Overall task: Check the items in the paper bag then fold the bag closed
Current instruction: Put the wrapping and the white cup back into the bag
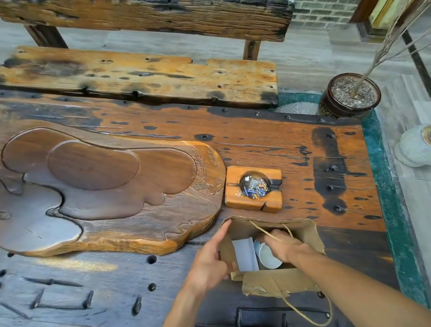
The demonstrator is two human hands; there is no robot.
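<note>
A brown paper bag (275,282) with twine handles stands open on the wooden table near its front right. Inside it I see a white folded paper or box (244,254) and a white cup (266,256) lying on its side. My left hand (211,259) holds the bag's left edge, with the forefinger stretched along the far rim. My right hand (283,245) reaches down into the bag, fingers around the cup's upper part. The bag's bottom is mostly hidden by my hands.
A square wooden ashtray (253,188) with butts sits just behind the bag. A large carved wooden tea tray (92,190) fills the table's left. A bench (135,76) stands beyond the table. Potted plants (349,96) stand on the floor at the right.
</note>
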